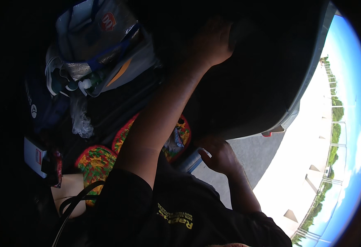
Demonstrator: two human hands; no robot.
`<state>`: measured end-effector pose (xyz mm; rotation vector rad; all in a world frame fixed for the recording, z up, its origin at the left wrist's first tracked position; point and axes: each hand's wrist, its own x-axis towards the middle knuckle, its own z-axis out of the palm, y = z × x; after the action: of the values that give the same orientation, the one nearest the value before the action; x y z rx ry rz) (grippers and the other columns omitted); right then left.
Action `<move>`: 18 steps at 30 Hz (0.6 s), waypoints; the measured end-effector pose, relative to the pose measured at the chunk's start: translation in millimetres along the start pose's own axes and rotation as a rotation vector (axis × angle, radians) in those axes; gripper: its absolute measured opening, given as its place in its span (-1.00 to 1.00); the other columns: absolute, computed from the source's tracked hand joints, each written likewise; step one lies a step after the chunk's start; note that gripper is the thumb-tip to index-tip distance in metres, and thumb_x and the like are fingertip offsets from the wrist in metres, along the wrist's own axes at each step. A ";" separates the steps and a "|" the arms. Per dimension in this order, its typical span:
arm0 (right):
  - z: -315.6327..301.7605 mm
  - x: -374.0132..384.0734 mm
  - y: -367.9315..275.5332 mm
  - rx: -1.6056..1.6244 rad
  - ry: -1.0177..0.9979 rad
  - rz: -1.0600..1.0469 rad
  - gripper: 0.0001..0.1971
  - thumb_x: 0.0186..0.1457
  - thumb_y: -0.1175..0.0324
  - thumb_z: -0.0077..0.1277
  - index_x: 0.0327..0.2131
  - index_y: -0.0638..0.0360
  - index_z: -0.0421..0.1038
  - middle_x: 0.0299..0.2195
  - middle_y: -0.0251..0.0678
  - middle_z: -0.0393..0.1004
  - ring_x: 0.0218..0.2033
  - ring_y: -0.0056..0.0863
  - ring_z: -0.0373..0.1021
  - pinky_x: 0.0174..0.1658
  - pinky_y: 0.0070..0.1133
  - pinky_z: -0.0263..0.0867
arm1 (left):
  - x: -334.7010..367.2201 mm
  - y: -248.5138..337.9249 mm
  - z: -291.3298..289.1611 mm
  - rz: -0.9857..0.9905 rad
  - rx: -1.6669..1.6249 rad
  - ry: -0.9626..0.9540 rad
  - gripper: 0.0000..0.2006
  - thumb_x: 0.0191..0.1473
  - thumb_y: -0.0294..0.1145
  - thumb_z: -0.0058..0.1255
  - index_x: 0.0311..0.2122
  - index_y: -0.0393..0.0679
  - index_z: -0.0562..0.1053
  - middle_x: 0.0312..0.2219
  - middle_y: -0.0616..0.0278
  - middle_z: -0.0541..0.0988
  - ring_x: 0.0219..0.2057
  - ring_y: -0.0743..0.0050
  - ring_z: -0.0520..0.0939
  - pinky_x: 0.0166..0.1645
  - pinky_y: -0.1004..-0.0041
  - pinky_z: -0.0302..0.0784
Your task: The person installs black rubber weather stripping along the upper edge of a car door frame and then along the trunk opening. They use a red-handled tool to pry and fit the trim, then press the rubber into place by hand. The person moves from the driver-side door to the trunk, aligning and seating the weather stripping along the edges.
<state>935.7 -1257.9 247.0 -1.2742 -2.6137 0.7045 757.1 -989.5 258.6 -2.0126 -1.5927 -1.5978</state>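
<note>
A dark car interior fills most of the view, with bright pavement [254, 154], pale wall and blue sky showing past the edge of a dark door or lid [308, 82] at the right; the picture appears tilted. The person wears a black shirt [168, 210] with yellow print. The left hand [211, 43] reaches far up into the shadow and lies against a dark surface; how far its fingers are curled, and whether they hold anything, cannot be told in the gloom. The right hand [217, 154] is half-closed near the lower edge of the door, with a small white object [205, 152] at its fingertips; what that object is cannot be made out. Below the left forearm lie colourful patterned cushions [96, 162]. A grey and blue bag [102, 45] sits higher up, with crumpled clear plastic [81, 119] below it. A white box [34, 156] lies at the left.
</note>
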 end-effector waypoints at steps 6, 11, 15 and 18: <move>-22.0 -39.8 15.0 -0.019 0.072 0.126 -0.68 0.02 0.62 0.28 -0.09 0.21 0.62 -0.20 -0.17 0.68 -0.15 -0.21 0.62 -0.03 -0.33 0.55 | 56.0 24.9 -9.6 0.378 -0.029 -0.321 -0.31 -0.01 -0.12 0.38 0.21 -0.21 0.46 0.22 -0.04 0.44 0.30 -0.02 0.40 0.37 -0.01 0.25; -56.2 -58.6 31.2 -0.121 0.277 0.176 -0.69 -0.06 0.67 0.28 -0.17 0.21 0.64 -0.20 -0.19 0.67 -0.17 -0.23 0.61 -0.06 -0.37 0.53 | 73.1 19.3 -5.0 0.429 -0.101 -0.376 -0.14 -0.18 0.03 0.49 0.25 -0.12 0.46 0.25 0.02 0.44 0.32 -0.03 0.38 0.40 -0.04 0.22; -98.3 -40.5 25.6 -0.378 0.795 0.116 -0.71 0.09 0.70 0.19 -0.08 0.29 0.56 -0.14 -0.08 0.61 -0.11 -0.20 0.59 -0.02 -0.34 0.52 | 73.7 24.9 1.1 0.455 -0.140 -0.289 -0.03 -0.27 0.10 0.55 0.27 -0.11 0.44 0.26 0.00 0.44 0.35 -0.06 0.35 0.45 -0.08 0.17; -115.1 -16.2 21.9 -0.536 1.092 0.252 -0.58 0.16 0.60 0.21 0.10 0.23 0.46 -0.03 -0.08 0.49 0.02 -0.18 0.49 0.05 -0.33 0.50 | 74.1 24.3 -1.9 0.485 -0.163 -0.232 0.03 -0.31 0.14 0.57 0.29 -0.11 0.42 0.28 0.00 0.42 0.35 -0.08 0.35 0.46 -0.09 0.15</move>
<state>999.3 -1219.1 338.9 -1.5052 -1.7401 -0.6056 766.3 -954.3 327.5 -2.4966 -0.9349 -1.3811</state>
